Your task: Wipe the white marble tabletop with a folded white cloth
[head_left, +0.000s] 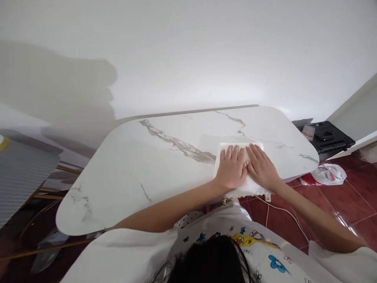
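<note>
A white cloth or paper towel [243, 190] lies spread on the white marbled tabletop [165, 173], at the near edge right of the middle. My left hand [231, 167] rests flat on it, fingers stretched away from me. Beside it my right hand [262, 167] also presses flat on the sheet, its fingers pointing up and to the left. The thumbs nearly meet between the hands. Part of the sheet is hidden under both palms, and its near edge hangs slightly over the table's rim.
A white wall [188, 59] rises behind the table. At the right are a black case [331, 135] and a white plastic bag [331, 174] on the red tiled floor [353, 192]. A white cable [290, 214] runs below. A grey ribbed surface [26, 169] stands at the left.
</note>
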`<action>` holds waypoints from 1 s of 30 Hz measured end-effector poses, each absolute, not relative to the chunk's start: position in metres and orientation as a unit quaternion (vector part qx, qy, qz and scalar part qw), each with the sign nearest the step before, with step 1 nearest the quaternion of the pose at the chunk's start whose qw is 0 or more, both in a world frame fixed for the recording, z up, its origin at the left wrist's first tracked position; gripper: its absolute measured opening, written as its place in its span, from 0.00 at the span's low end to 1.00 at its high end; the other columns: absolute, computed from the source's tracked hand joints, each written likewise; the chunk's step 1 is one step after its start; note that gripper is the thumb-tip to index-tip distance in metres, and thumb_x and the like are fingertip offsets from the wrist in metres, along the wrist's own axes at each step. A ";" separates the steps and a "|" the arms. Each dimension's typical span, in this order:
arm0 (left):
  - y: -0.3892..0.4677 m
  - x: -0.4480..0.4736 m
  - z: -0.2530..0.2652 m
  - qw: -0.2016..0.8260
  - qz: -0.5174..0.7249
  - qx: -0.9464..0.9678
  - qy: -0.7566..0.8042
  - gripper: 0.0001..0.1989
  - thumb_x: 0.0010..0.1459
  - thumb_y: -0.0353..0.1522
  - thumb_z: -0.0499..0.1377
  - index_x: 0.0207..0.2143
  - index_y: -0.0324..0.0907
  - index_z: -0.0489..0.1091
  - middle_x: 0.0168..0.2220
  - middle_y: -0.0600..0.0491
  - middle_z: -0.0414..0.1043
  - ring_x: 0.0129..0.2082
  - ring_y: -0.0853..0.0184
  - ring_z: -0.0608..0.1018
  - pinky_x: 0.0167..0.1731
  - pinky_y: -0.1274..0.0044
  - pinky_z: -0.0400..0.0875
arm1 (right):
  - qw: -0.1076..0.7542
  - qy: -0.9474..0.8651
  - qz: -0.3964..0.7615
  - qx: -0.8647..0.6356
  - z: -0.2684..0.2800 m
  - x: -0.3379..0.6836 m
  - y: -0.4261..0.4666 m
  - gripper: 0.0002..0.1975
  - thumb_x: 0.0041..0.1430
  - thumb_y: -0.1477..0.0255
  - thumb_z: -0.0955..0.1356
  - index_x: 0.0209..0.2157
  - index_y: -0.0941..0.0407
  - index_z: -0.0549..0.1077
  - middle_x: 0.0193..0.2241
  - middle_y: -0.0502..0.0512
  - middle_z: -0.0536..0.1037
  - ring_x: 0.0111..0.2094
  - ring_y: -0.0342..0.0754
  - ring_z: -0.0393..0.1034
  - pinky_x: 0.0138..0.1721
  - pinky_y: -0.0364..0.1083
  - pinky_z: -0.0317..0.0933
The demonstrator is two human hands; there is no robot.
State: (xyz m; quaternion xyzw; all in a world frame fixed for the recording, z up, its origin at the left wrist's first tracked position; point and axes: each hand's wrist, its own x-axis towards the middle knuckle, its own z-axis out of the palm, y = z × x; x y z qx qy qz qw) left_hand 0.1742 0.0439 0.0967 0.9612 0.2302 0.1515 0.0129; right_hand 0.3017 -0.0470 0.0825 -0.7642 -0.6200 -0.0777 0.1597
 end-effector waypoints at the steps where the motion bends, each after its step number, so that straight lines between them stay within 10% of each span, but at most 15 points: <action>1: 0.040 0.169 0.096 0.012 0.153 0.962 0.226 0.26 0.63 0.35 0.45 0.61 0.32 0.57 0.63 0.38 0.57 0.63 0.47 0.59 0.59 0.55 0.54 | 0.163 -0.618 -0.080 -0.765 0.082 0.296 -0.051 0.28 0.66 0.65 0.53 0.63 0.63 0.56 0.64 0.65 0.57 0.66 0.56 0.46 0.63 0.58 0.50; 30: 0.197 0.186 0.102 0.014 0.167 0.933 0.317 0.23 0.61 0.33 0.47 0.58 0.38 0.61 0.58 0.43 0.62 0.58 0.53 0.62 0.56 0.62 0.55 | 0.188 -0.670 -0.043 -0.717 0.084 0.323 0.141 0.26 0.62 0.71 0.54 0.60 0.64 0.60 0.61 0.68 0.61 0.63 0.59 0.51 0.61 0.60 0.50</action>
